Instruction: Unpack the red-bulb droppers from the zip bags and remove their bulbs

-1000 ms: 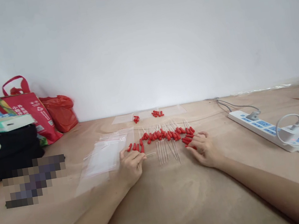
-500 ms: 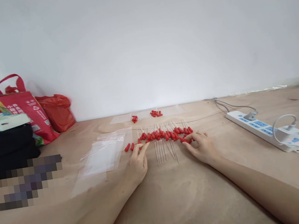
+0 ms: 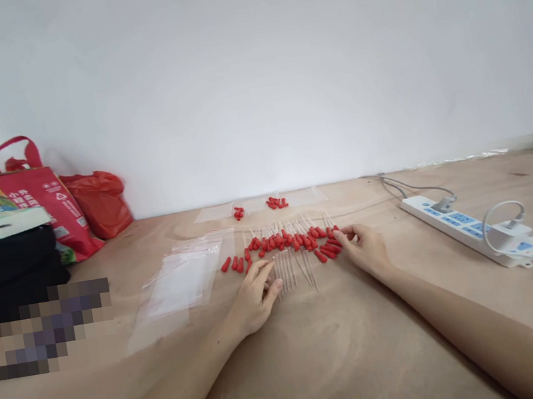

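My left hand (image 3: 256, 297), fingers parted, nearer clear tubes (image 3: 289, 273) at three o'clock, long axes twelve-to-six; my right hand (image 3: 366, 248) (grasp? can't tell) by red bulbs (image 3: 321, 256), nine o'clock.

2 bare forearms (image 3: 445, 306) end in bare hands (image 3: 255, 299), the left forearm (image 3: 193, 373) showing 1 small spot (image 3: 218, 342)

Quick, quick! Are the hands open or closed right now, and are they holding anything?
Left hand: open, beside the thin clear tubes.
Right hand: at the red dropper bulbs; can't tell if it's pinching one.
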{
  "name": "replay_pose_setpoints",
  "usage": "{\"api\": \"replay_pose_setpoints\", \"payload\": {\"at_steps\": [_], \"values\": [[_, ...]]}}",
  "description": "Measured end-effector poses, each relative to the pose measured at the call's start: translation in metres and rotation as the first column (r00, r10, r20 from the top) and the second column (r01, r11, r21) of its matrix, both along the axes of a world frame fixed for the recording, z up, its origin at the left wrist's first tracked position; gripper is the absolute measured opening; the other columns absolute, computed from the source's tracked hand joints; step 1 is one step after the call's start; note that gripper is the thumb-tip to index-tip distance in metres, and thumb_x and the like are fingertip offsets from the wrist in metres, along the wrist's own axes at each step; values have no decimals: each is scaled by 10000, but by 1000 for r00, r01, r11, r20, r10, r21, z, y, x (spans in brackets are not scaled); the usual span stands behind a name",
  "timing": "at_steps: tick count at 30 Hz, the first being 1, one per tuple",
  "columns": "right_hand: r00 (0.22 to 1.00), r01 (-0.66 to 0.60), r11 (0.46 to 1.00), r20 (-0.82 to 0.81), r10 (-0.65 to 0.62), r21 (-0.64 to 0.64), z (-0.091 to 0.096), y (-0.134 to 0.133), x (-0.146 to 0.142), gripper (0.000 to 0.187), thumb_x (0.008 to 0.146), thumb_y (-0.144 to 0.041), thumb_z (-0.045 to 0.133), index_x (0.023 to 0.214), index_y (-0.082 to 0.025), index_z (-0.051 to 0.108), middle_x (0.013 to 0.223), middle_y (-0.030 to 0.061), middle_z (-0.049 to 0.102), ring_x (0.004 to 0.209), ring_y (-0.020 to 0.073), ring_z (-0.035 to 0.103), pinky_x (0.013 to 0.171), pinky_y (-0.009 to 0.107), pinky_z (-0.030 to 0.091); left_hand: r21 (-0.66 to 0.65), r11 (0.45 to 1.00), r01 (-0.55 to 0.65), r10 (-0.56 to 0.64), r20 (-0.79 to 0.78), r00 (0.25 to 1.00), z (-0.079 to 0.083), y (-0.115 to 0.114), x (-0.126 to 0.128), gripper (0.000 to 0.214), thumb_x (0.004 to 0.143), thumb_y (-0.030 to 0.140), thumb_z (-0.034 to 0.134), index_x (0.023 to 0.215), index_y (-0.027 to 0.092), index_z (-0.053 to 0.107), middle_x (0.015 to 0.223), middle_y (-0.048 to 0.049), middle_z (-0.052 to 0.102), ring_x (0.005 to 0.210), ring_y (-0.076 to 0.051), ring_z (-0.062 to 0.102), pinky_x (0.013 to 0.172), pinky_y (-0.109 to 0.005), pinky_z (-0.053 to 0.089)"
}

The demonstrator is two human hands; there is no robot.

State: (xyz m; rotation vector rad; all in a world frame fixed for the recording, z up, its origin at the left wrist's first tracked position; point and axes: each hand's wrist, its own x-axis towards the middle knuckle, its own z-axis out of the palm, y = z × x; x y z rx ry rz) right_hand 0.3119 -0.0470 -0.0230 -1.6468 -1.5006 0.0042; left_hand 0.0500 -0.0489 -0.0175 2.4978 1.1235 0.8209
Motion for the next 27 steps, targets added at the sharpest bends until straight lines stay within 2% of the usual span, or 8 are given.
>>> {"api": "replay_pose_setpoints", "payload": {"at_steps": [3,6,13,17,20,23,27], "values": [[975,94,979,-181,-128,-183,-2,12,17,370,731,-500,437,780,-196,643,704,26,634,667,168,559,619,268,336,-52,999,6,-3,57,998,3,0,0,326,850,304,357,1117,136,441,1104,-111,453,813,-143,545,716,-293,500],[953,109,935,-233,-195,-337,-5,24,29,373,713,-505,441,782,-200,644,722,24,649,676,173,572,606,262,351,-98,995,-4,9,56,998,8,-1,-1,329,846,306,356,1109,136,455,1073,-107,480,836,-156,549,725,-308,497],[942,166,879,-191,-276,-447,-5,45,32,342,602,-558,536,624,-236,650,621,28,636,703,228,566,727,361,335,-117,992,-44,51,60,997,11,-5,-1,333,834,328,367,1076,126,476,989,-96,518,818,-167,552,702,-308,493],[930,190,873,-202,-306,-449,-7,51,32,313,561,-536,578,540,-229,634,515,27,592,645,226,553,762,403,311,-113,993,-46,54,70,996,8,-3,-2,314,829,323,376,1057,131,477,965,-90,517,799,-160,553,681,-297,495],[918,191,890,-246,-311,-413,-9,52,33,303,562,-511,580,514,-215,624,458,18,559,587,211,537,722,382,329,-122,991,-53,62,74,995,8,-2,-2,313,827,308,378,1068,130,470,950,-85,521,789,-154,554,688,-296,493],[898,175,926,-332,-289,-335,-10,47,33,385,608,-552,518,582,-183,628,450,11,543,532,181,521,601,305,356,-116,990,-79,87,61,994,9,-1,-3,314,820,251,372,1097,129,456,936,-80,535,798,-159,555,717,-313,480],[869,132,973,-450,-205,-189,-9,32,30,498,690,-588,408,721,-131,605,591,27,601,539,145,524,509,241,354,-105,991,-86,93,67,993,7,1,-6,340,779,134,352,1105,134,449,965,-83,543,827,-161,554,752,-329,463]]}}
